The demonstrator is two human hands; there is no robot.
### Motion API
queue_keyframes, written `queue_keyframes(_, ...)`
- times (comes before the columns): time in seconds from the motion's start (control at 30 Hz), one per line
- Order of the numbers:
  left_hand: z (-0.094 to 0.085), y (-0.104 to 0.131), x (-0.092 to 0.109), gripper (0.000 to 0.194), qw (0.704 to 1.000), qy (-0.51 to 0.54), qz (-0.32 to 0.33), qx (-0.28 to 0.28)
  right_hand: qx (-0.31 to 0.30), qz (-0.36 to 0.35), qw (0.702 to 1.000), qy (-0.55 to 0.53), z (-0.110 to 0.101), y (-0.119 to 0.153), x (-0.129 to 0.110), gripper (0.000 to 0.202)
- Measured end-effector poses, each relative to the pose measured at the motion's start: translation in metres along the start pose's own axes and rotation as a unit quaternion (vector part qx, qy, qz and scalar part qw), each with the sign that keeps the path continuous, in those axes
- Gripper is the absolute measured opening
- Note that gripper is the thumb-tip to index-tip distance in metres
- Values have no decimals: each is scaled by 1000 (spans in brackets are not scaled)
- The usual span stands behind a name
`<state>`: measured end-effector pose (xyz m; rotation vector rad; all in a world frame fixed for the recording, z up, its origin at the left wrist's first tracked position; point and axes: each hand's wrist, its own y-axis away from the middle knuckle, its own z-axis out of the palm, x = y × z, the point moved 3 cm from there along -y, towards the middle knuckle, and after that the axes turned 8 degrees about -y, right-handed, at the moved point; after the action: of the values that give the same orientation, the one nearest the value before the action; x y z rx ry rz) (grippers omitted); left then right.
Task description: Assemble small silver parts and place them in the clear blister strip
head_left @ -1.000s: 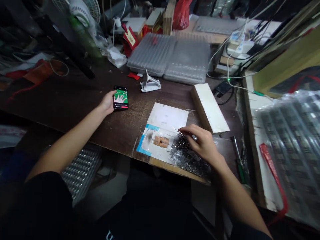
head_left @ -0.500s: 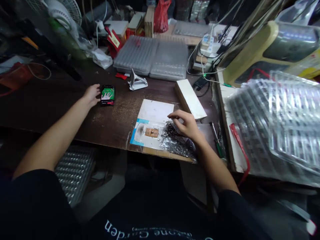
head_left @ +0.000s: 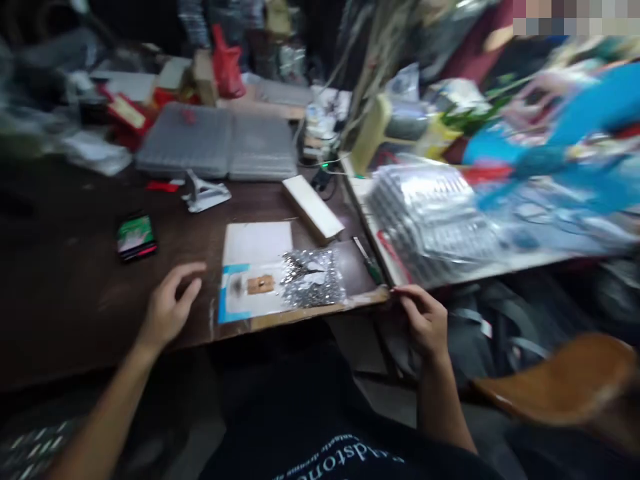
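Note:
My left hand is over the dark table's front part, fingers apart and nothing in it, left of a white board with blue tape. On that board lies a small orange-brown block under clear plastic. Beside it, small shiny metal pieces are spread on a clear bag, with dark tweezers among them. At the table's front right corner is my right hand, thumb and forefinger pinched together; anything between them is too small to make out. A phone with a lit screen lies at the left.
A white phone stand and a long white box are behind the board. A green-handled screwdriver lies at the right. Clear trays fill the back, and more plastic trays are piled on the right. A brown stool stands lower right.
The view has turned to the right. My left hand has left the phone's side and come nearer the board. My right hand has moved from above the metal pieces to the table's right corner.

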<state>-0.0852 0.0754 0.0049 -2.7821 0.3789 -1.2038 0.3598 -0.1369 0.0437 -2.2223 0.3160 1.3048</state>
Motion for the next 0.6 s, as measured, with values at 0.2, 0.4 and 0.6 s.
queue_keyframes(0.2,40,17,-24,38,999,-11,-29,36,210,-86,951,211,-81,-17,-29,27)
queue_keyframes(0.4,37,13,-35,37,996,3,-87,5,74,-94,917,381,-72,-63,-24,38)
queue_keyframes(0.6,38,7,-34,37,997,9,-70,19,134,-152,906,371,-64,-50,-29,25)
